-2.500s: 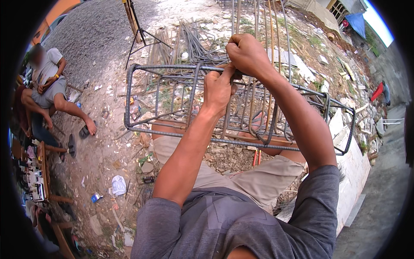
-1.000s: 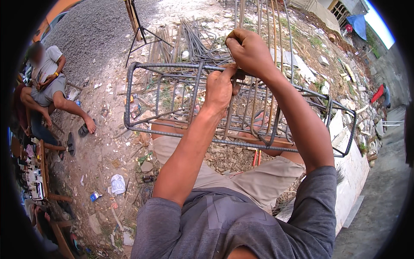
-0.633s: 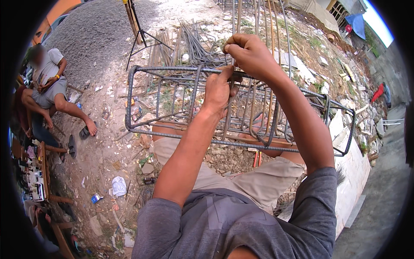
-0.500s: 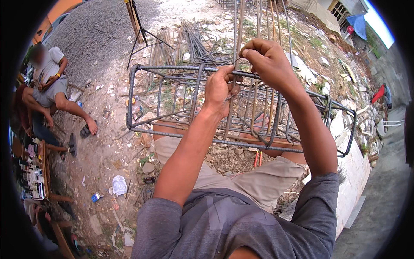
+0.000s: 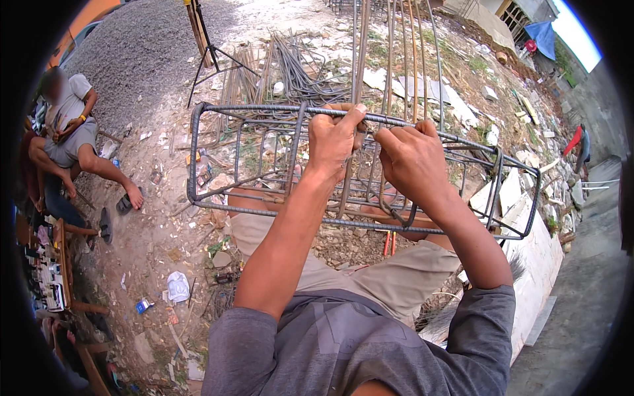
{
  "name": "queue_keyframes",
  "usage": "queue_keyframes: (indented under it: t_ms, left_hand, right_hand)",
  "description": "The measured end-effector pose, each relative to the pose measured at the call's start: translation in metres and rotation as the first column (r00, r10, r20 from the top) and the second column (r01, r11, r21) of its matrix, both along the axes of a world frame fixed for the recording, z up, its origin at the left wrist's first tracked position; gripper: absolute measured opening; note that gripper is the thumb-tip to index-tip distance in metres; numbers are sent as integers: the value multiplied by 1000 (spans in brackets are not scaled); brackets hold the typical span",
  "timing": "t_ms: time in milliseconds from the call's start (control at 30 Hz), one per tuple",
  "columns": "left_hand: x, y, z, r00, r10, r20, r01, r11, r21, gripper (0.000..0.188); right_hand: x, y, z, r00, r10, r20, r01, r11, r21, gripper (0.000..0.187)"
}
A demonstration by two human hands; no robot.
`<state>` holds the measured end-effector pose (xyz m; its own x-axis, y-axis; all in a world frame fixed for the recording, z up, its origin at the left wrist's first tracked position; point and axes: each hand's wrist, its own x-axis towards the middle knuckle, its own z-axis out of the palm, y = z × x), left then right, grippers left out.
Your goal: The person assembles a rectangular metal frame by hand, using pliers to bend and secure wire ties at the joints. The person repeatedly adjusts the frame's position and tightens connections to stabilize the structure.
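A long cage of ribbed steel rebar (image 5: 254, 107) lies across in front of me, above my lap, with square bent stirrups (image 5: 295, 152) spaced along it. My left hand (image 5: 332, 140) is closed around the cage's upper bar near the middle, thumb on top. Just to its right, my right hand (image 5: 415, 157) sits at the same bar with curled fingers. Whatever it pinches, if anything, is hidden or too thin to see. Several long thin rods (image 5: 389, 59) run away from me past the hands, beyond the cage.
A pile of bent rebar (image 5: 297, 69) lies on the rubble-strewn ground ahead, near a black tripod (image 5: 211, 56) and a gravel heap (image 5: 152, 39). A person (image 5: 69, 119) sits at the left. Red-handled pliers (image 5: 389, 243) lie below the cage. A pale board (image 5: 538, 277) is at my right.
My right hand has come down from above the upper bar to the bar itself, beside the left hand. My left hand keeps its hold, its thumb slightly shifted. The view has moved a little.
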<state>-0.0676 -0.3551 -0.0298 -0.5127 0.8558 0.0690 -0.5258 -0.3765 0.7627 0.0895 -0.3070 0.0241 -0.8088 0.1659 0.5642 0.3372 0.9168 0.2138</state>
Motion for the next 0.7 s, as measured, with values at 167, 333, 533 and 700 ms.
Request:
queue_keyframes:
  t_ms: [167,333,533,700]
  left_hand:
    - [1,-3,0,997,15,-75,-13,1000,23,35]
    - [-2,-1,-6,995,2,-101,1,1000,31,36]
    - [-3,-5,-7,996,-9,-86,10,1000,13,35]
    - [-4,-3,-7,994,-27,-104,26,1000,-16,33]
  right_hand:
    - [-7,5,-4,981,-157,115,134,973,191,7]
    - [-9,2,-8,950,-260,175,221,951,215,14]
    - [-3,15,23,997,39,-66,-59,936,-346,10]
    - [-22,57,48,984,8,179,124,693,-711,28]
